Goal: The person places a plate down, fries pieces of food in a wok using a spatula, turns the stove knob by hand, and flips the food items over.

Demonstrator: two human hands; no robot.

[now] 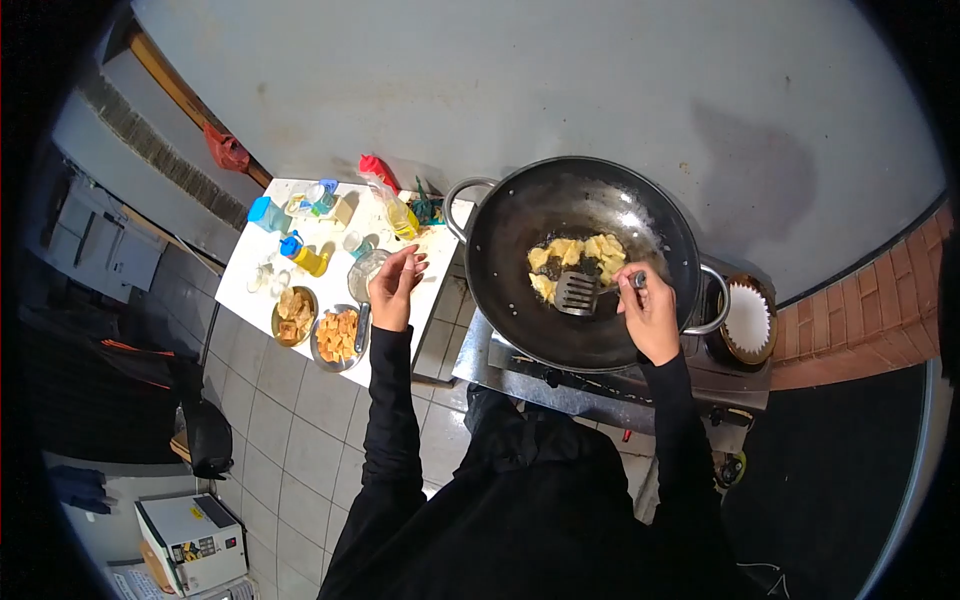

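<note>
Cooking is judged part-way: ragged pale-yellow food pieces (603, 247) are gathered inside the large round black wok (560, 338). Whether the orange-brown chunks (337, 335) left of the wok are finished cannot be told. The dark slotted spatula (577, 293) is gripped by the right hand (652, 312); the left hand (396, 287), loosely bent, seemingly empty, is held left of the wok, near the white rectangular counter (240, 290). Bare room is left inside the wok's near rim.

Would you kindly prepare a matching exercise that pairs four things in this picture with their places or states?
Things:
1. spatula
2. wok
3. blue-topped bottle
4. food pieces

Places or states:
A. standing on the white table
B. yellowish, inside the wok
C. gripped by the right hand
D. on the stove

Pairs: 1-C, 2-D, 3-A, 4-B
</note>
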